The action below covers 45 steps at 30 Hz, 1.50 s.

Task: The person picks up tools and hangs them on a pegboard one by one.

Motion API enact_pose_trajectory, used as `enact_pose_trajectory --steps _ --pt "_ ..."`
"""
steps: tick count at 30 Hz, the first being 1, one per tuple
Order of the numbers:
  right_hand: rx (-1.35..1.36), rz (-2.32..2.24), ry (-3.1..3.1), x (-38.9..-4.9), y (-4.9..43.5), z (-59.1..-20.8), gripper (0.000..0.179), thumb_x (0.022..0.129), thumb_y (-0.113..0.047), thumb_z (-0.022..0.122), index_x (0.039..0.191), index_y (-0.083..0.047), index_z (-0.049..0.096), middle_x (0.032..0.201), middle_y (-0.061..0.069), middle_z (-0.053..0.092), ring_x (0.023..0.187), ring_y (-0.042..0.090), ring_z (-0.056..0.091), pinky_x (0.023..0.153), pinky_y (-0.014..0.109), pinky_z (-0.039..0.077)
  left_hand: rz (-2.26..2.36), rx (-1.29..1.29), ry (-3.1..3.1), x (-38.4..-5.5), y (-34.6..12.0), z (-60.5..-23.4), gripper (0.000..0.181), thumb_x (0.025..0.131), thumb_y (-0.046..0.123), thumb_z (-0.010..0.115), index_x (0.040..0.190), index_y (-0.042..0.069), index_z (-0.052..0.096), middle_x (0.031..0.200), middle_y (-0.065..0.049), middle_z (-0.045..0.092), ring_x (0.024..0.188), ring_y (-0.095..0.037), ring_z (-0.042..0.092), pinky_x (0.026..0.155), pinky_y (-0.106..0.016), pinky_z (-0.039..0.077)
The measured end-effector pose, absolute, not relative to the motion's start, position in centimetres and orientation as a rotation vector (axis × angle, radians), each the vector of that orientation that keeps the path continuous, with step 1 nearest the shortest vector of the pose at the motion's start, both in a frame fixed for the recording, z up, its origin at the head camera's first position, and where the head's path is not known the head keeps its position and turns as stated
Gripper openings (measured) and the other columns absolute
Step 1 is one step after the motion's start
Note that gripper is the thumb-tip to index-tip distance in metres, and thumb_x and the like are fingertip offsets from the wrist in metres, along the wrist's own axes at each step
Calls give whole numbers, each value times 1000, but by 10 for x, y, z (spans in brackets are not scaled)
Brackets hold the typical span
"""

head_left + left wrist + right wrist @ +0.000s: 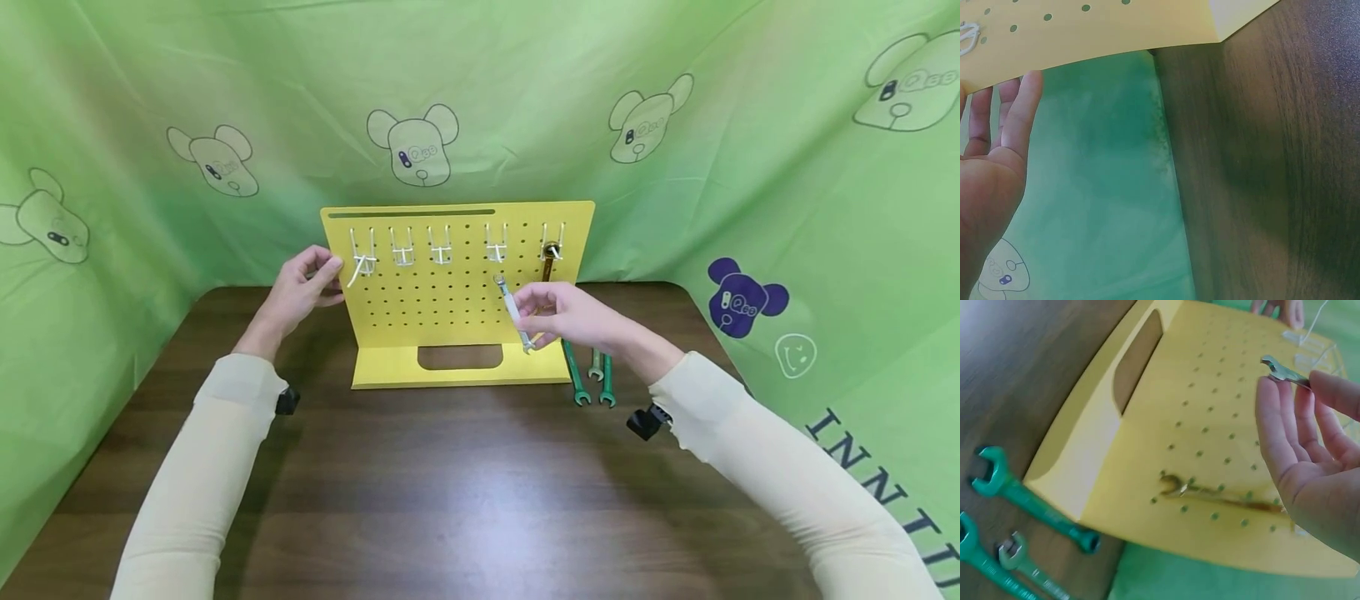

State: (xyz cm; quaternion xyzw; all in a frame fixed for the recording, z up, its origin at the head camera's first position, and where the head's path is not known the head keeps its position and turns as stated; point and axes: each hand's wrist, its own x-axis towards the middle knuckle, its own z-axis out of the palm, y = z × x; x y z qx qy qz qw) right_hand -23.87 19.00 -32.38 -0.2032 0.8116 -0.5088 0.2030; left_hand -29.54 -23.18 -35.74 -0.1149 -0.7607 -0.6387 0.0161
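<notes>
My left hand [300, 285] grips the left edge of a yellow pegboard [408, 300], thumb in front and fingers behind. My right hand [562, 315] pinches a small silver combination wrench [512, 307] between thumb and fingers, tilted in front of the board's right half. Above that wrench, a white hook [496, 247] sticks out from the board, apart from it. A bronze-coloured wrench [548, 267] hangs from the rightmost hook; its open end [1172, 486] shows in the right wrist view.
Beside the board's right foot lie a green wrench [576, 379], a paler wrench [596, 367] and another green wrench [607, 385]. More white hooks [402, 254] line the board's upper left. The dark wooden table [420, 483] meets a green printed curtain [300, 108] behind.
</notes>
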Motion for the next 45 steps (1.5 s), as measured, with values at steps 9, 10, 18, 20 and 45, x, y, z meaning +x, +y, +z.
enact_pose_trajectory --steps 9,10,18,20,45 --pt "-588 -1562 2265 -234 181 -309 26 97 -20 72 116 -4 64 108 20 61 93 33 67 82 47 64 -1985 -395 -2346 -295 -230 -354 28 104 28 59 112 1 56 103 -13 53 91 -21 61 82 -35 64" --pt "-586 -1569 2261 -234 181 -309 26 97 -20 72 116 -4 64 107 20 61 92 33 67 82 48 64 -1985 -398 -2346 -295 -230 -354 28 104 28 59 112 1 56 103 -13 53 91 -21 61 82 -34 64" --pt "-550 -1566 2243 -238 183 -315 27 98 -19 72 117 -3 64 108 20 62 93 33 68 84 53 62 -1958 -375 -2370 -292 -231 -354 32 104 29 58 114 -1 55 102 -9 54 92 -20 60 83 -36 64" --pt "-538 -1569 2252 -240 183 -316 28 98 -19 72 118 -3 63 109 20 61 93 32 67 84 52 62 -1957 -375 -2365 -292 -231 -354 32 104 29 58 114 -1 55 102 -10 53 92 -20 60 83 -36 64" --pt "-418 -1610 2268 -253 175 -335 41 98 -19 70 127 7 57 109 19 61 93 32 68 83 52 63 -1954 -383 -2339 -295 -231 -359 31 103 31 60 112 1 57 105 -20 51 92 -22 60 81 -34 64"
